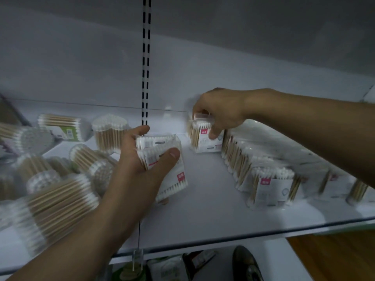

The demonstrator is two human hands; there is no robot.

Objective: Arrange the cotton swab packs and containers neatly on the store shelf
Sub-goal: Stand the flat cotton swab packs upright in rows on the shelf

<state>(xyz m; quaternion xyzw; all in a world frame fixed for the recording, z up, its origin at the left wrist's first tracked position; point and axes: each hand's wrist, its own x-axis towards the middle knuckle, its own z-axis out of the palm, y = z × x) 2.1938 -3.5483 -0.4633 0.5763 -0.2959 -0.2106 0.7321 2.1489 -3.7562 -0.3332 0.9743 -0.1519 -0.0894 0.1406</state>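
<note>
My left hand [142, 159] grips a small stack of flat cotton swab packs [162, 157] over the middle of the white shelf [203, 209], thumb on top. My right hand [219, 114] holds the top of one upright swab pack [205, 138] with a red label, standing near the back of the shelf. To its right runs a row of upright swab packs [269, 179]. On the left lies a jumble of round and heart-shaped swab containers [85, 159], tipped on their sides and blurred.
A slotted black-and-white upright [146, 57] runs down the back wall between the hands. The shelf's front edge [243, 236] carries a clear price-tag clip [138, 258]. Below it, packaged goods [172, 268] sit on a lower shelf. Wooden floor [334, 256] shows at lower right.
</note>
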